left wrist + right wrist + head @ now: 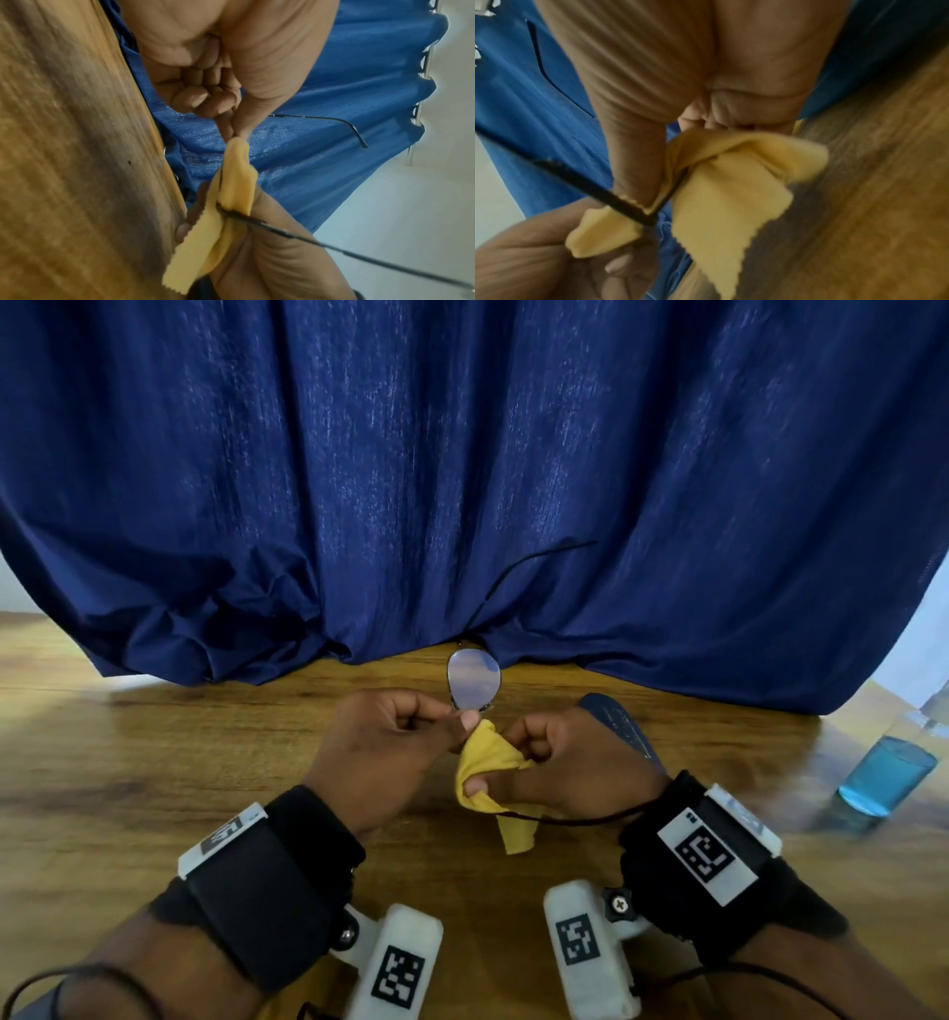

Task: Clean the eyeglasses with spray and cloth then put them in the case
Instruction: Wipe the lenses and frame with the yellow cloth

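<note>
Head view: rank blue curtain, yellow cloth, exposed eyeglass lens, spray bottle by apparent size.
1. blue curtain, largest by far.
2. spray bottle and yellow cloth: look alike; the bottle is cut by the frame edge and the cloth is bunched in the hands, so unranked.
3. eyeglass lens, smallest.

Wooden table (154, 762) with spray bottle (883, 775), case (624, 726), curtain hem (257, 649).

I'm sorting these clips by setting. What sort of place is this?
Probably a room in a home, though I can't be sure: a wooden table pushed up to a long blue curtain, with a pale wall behind it.
</note>
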A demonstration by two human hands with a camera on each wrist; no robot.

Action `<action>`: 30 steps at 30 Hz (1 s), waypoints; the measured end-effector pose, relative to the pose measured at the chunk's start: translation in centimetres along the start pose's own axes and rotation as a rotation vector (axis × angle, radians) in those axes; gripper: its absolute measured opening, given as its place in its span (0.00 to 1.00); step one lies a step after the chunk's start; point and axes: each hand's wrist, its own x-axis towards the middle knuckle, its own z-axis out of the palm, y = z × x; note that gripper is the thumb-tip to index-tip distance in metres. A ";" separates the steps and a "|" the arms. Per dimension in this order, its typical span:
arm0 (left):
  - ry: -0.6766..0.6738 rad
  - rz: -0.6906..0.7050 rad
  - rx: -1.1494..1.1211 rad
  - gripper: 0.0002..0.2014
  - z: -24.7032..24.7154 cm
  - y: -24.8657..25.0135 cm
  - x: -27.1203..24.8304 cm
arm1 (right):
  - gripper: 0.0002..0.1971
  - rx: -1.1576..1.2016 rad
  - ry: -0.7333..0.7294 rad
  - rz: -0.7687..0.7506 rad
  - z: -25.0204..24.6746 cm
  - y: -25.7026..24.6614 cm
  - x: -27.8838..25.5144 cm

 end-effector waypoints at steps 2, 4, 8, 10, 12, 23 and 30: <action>-0.006 -0.021 0.003 0.06 0.3 -0.2 -0.1 | 0.15 0.007 0.017 0.013 0.4 0.3 0.1; -0.005 -0.031 0.004 0.05 0.3 -0.3 -0.1 | 0.09 -0.007 0.034 0.005 0.4 0.3 0.1; 0.002 -0.008 0.010 0.05 0.0 -0.1 0.0 | 0.03 0.002 -0.057 0.012 -0.7 0.1 0.1; 0.023 0.009 0.019 0.05 -0.2 -0.1 0.2 | 0.09 0.077 -0.123 0.040 -1.0 0.2 0.1; 0.037 0.019 0.015 0.05 -0.2 -0.1 0.3 | 0.15 0.196 -0.131 0.068 -0.6 0.3 -0.1; 0.015 -0.005 -0.010 0.07 0.0 0.0 0.1 | 0.06 0.375 0.002 0.016 1.1 1.0 0.4; 0.039 0.030 0.022 0.05 -0.1 0.1 0.0 | 0.16 0.396 -0.146 0.033 0.4 1.1 0.1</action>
